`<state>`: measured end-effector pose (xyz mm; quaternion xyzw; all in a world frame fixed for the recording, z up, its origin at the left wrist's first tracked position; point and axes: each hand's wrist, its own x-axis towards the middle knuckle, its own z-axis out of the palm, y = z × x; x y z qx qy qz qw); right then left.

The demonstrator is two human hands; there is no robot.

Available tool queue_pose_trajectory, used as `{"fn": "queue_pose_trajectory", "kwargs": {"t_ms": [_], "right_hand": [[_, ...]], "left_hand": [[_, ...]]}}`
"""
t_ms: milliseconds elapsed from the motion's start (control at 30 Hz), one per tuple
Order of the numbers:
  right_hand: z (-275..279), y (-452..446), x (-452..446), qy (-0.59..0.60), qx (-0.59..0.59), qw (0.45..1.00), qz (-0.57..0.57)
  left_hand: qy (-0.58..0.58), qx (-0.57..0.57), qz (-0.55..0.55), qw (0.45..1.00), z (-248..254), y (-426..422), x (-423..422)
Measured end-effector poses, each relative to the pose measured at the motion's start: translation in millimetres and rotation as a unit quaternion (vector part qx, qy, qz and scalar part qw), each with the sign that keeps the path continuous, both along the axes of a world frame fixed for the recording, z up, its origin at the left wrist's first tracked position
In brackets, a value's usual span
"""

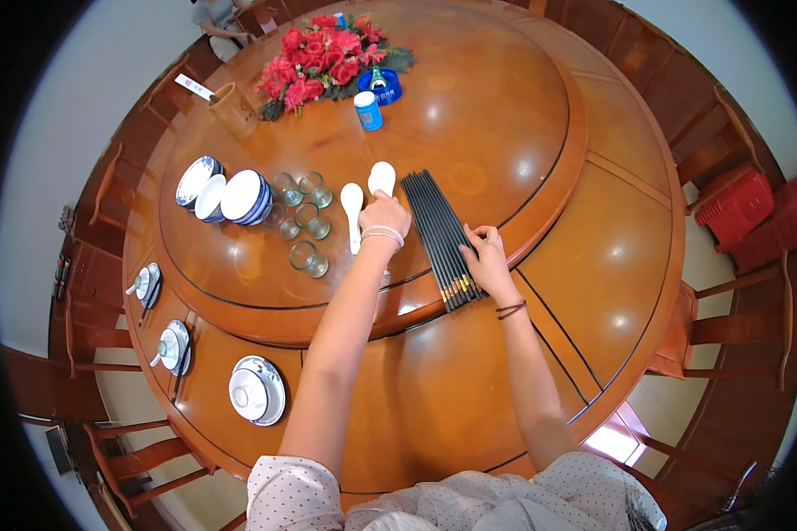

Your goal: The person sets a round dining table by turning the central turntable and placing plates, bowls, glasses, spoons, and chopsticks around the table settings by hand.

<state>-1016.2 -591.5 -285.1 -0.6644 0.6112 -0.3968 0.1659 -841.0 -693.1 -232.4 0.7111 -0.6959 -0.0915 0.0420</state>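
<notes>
My left hand [385, 216] is closed at a white soup spoon [382, 176], fingers at its near end; the hand hides most of the handle. Just left of it lies a second white spoon [352, 205]. My right hand [488, 262] is at the right side of a row of black chopsticks [436, 232], thumb and fingertips pinching at the outermost ones. The chopsticks lie side by side on the turntable, with their gold-banded ends toward me, overhanging its edge. Several glass cups [303, 257] stand left of the spoons.
Stacked blue-and-white bowls [243, 196] stand left on the turntable [469, 80]. Behind are red flowers [314, 60], a blue can [368, 111], a blue ashtray [390, 92] and a wooden holder [233, 108]. Place settings [255, 390] line the near left table. Chairs surround it; a person [217, 25] stands far off.
</notes>
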Motion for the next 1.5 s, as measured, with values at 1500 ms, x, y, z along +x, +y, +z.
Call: {"fn": "queue_pose_trajectory", "kwargs": {"t_ms": [1500], "right_hand": [[25,33,84,0.264,-0.052,0.961,-0.06]], "left_hand": [[0.153,-0.049,0.021,0.987,-1,91,40]]}}
